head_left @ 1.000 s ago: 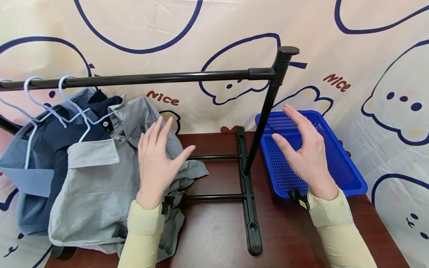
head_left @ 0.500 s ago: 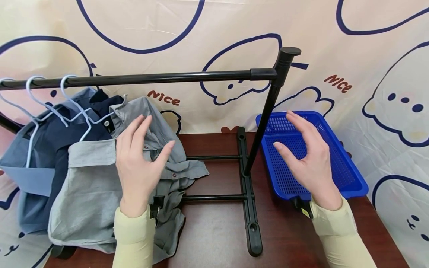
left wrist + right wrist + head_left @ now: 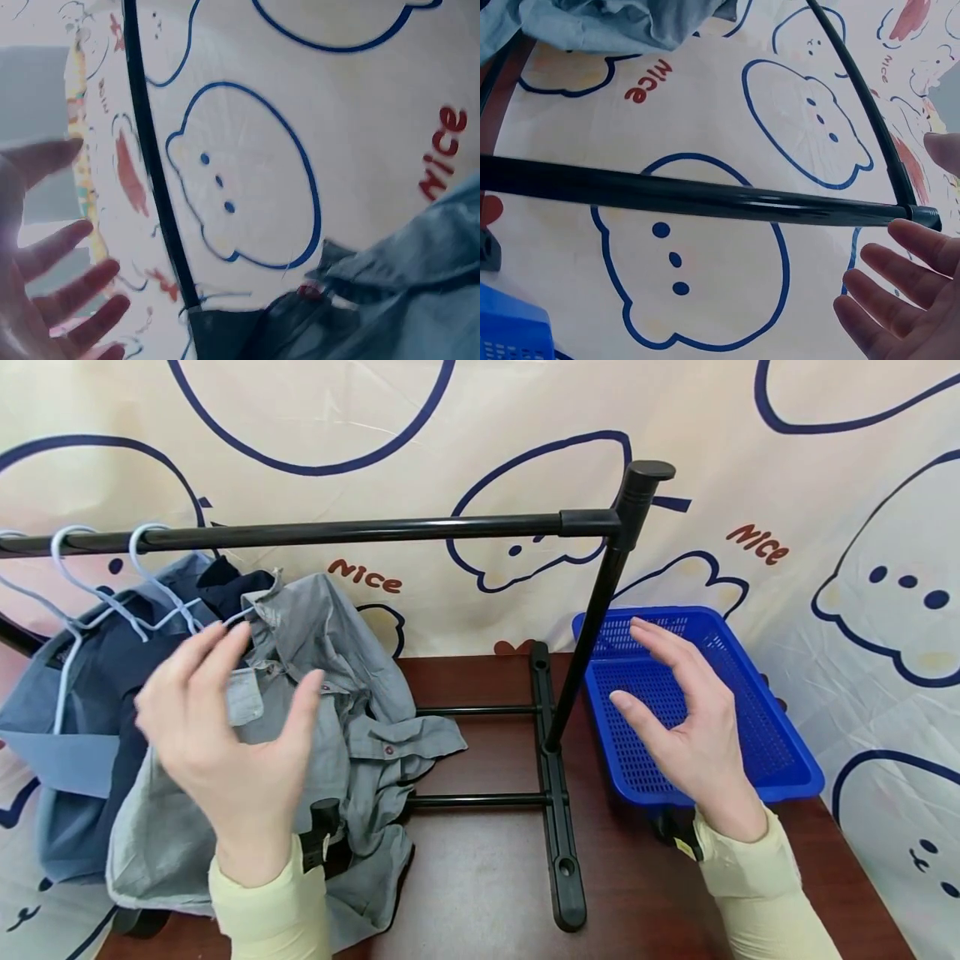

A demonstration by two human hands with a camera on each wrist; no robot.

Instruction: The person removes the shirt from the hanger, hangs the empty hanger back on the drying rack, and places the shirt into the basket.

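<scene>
My left hand (image 3: 225, 735) is raised in front of the hanging clothes in the head view, fingers apart and holding nothing. Behind it hangs a grey shirt (image 3: 375, 693) with a flap pocket and small buttons, part of its front hidden by the hand. Farther left are a dark navy garment (image 3: 112, 672) and a blue one (image 3: 56, 768), on light blue hangers (image 3: 161, 585) hooked over the black rail (image 3: 360, 532). My right hand (image 3: 693, 727) hovers over the blue plastic basket (image 3: 795, 772), its thumb and fingers spread with nothing between them.
The rack's upright post (image 3: 592, 643) stands between the hands, on a black foot bar (image 3: 561, 835). Two thin lower bars (image 3: 480, 800) run left from it. Under everything is a dark brown table (image 3: 480, 885). A patterned cloth (image 3: 885, 560) covers the walls.
My left hand has moved left across the front of the grey shirt, uncovering its right side and sleeve. My right hand has stayed nearly in place over the basket.
</scene>
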